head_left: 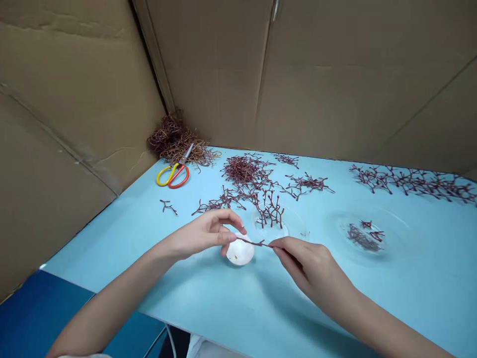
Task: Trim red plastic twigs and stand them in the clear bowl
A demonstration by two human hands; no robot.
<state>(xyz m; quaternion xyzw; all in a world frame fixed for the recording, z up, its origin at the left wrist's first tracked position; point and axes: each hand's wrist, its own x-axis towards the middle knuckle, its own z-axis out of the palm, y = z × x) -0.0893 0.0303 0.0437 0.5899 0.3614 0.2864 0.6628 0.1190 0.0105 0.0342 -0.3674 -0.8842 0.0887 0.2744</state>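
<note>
Right fingers (285,243) pinch red twig (257,243); left fingers (231,219) curled beside it, grip unclear — clear dish (298,219) of sprigs just beyond, second dish (395,233) farther right, open worktop (93,258) left.

We see our left hand (203,236) and right hand (311,266), both slim and bare, with short, unpainted fingernails (276,250). Our forearms (112,303) have no sleeves over them, and a white shirt (197,347) shows along the bottom edge.
</note>
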